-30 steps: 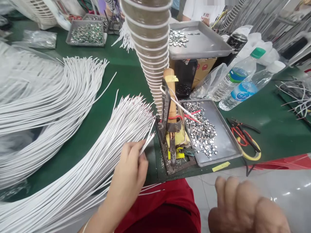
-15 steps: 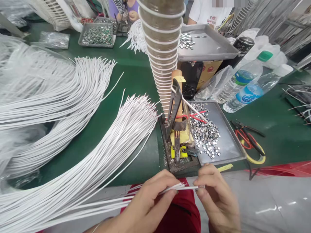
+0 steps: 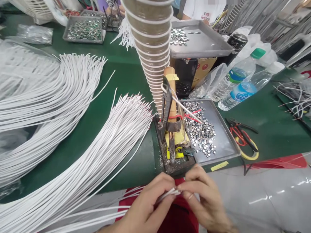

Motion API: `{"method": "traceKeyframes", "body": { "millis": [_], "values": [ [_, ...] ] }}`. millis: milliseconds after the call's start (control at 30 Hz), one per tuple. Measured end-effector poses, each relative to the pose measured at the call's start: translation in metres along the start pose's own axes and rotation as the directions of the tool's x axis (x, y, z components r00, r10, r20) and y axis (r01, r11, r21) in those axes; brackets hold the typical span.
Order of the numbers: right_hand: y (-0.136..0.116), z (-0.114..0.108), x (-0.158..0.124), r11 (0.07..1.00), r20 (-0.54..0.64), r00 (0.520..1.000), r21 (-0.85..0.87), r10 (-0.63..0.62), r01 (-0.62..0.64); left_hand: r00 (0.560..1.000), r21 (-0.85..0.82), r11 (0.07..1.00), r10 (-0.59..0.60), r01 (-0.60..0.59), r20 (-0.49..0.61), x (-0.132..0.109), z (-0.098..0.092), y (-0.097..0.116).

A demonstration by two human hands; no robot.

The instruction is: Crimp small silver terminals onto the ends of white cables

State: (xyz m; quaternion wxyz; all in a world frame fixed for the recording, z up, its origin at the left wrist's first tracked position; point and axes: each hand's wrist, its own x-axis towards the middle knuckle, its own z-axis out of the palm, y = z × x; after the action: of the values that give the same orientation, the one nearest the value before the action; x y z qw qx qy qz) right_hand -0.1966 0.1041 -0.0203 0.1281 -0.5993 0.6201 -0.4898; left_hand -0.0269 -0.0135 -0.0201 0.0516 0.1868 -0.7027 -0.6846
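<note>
Low in the head view, in front of the table edge, my left hand [image 3: 152,202] is closed around several thin white wires [image 3: 172,191], whose ends stick out past the thumb and forefinger. The fingers of my right hand [image 3: 206,197] pinch at the tips of these wires, close against the left fingertips; the exact grip is partly hidden. A soldering iron with a wooden handle [image 3: 170,92] stands clamped upright beyond my hands. To its left lies a thick bundle of white wires [image 3: 97,158], tips pointing towards the iron.
A ribbed extraction hose [image 3: 153,42] rises behind the iron. Right of it, a metal tray [image 3: 224,142] holds small shiny metal pieces. Pliers [image 3: 245,129], yellow tape [image 3: 254,156] and a water bottle [image 3: 243,92] stand or lie farther right. Another wire bundle [image 3: 80,84] lies left. People sit opposite.
My right hand has moved left, from holding out one wire's end to meeting the left fingertips at the wire tips. The view has shifted slightly, so the table things appear farther left.
</note>
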Motion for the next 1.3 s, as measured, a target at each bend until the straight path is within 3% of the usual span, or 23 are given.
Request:
{"method": "traceKeyframes", "body": {
  "millis": [100, 167, 300, 400, 500, 633, 800, 933, 1300],
  "values": [
    [0.019, -0.024, 0.004, 0.964, -0.063, 0.997, -0.259, 0.053, -0.068, 0.999, -0.031, 0.999, -0.017, 0.015, -0.044, 0.0, -0.003, 0.002],
    [0.038, -0.039, 0.008, 0.885, -0.099, 0.993, -0.453, 0.071, -0.109, 0.996, -0.056, 0.997, -0.055, 0.051, -0.067, 0.001, -0.003, 0.002],
    [0.073, -0.056, 0.012, 0.8, -0.005, 0.995, -0.595, 0.099, -0.082, 0.99, -0.11, 0.992, -0.074, 0.06, -0.12, 0.004, 0.0, -0.001],
    [0.079, -0.057, 0.013, 0.82, 0.045, 0.989, -0.566, 0.138, -0.089, 0.985, -0.169, 0.983, -0.091, 0.065, -0.149, 0.008, -0.001, -0.001],
    [0.066, -0.052, 0.013, 0.849, -0.026, 0.985, -0.505, 0.168, -0.158, 0.978, -0.214, 0.976, -0.09, 0.048, -0.19, 0.01, -0.004, 0.002],
    [0.039, -0.033, 0.009, 0.958, -0.038, 0.991, -0.253, 0.128, -0.133, 0.966, -0.253, 0.967, -0.066, 0.001, -0.248, 0.013, -0.009, 0.004],
    [0.022, -0.003, -0.001, 0.997, 0.016, 0.997, -0.014, 0.076, -0.076, 0.977, -0.3, 0.954, -0.08, 0.017, -0.199, 0.016, -0.012, 0.004],
    [0.018, 0.007, -0.002, 0.998, 0.023, 0.998, 0.01, 0.056, -0.057, 0.984, -0.32, 0.946, -0.101, 0.049, -0.149, 0.017, -0.013, 0.006],
    [0.013, 0.008, 0.001, 0.999, -0.023, 1.0, -0.05, -0.002, 0.001, 0.984, -0.463, 0.886, -0.103, 0.023, -0.146, 0.024, -0.014, 0.015]
  ]
}}
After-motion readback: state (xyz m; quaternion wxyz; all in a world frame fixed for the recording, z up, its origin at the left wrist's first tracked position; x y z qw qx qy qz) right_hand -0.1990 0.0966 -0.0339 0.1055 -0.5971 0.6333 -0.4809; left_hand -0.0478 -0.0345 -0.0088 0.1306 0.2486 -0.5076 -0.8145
